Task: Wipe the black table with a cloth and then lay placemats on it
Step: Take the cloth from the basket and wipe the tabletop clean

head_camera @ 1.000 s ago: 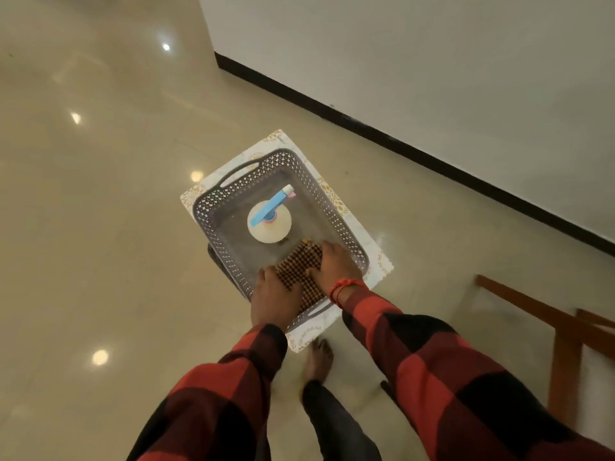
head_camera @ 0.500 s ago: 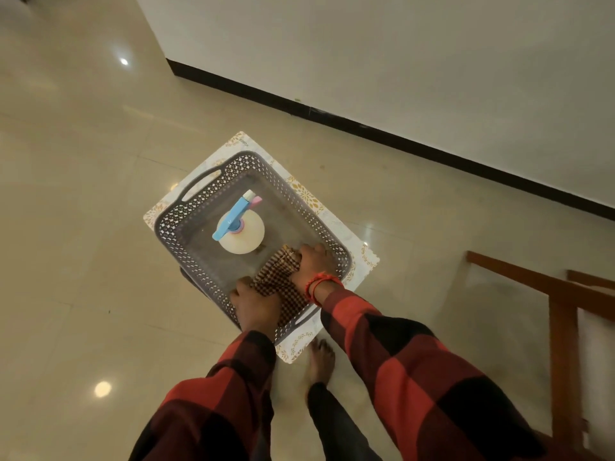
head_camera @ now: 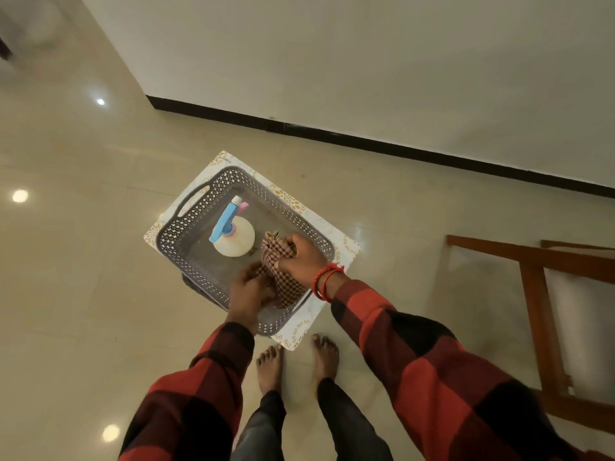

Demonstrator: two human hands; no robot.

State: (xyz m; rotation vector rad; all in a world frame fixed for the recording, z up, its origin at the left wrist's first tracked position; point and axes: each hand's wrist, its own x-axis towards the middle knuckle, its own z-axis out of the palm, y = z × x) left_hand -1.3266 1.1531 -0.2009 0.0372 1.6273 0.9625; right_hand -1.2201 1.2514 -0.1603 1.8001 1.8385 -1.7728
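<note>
Grey plastic, the basket point(head_camera: 186, 251) rests on patterned placemats point(head_camera: 346, 247), its long axis running from far left to near right. Inside it, the checked cloth point(head_camera: 283, 281) lies bunched at the near right end, lengthwise near to far. The right hand point(head_camera: 301, 257) has its fingers clenched on the cloth's far part; the left hand point(head_camera: 248, 294) grips its near edge. A spray bottle point(head_camera: 233, 232) stands just beside, nozzle pointing far.

red-black checked sleeves point(head_camera: 416, 361), red wristband point(head_camera: 324, 281)

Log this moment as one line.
right hand: gripping cloth | left hand: on cloth | basket: holds spray bottle | table: unseen
</note>
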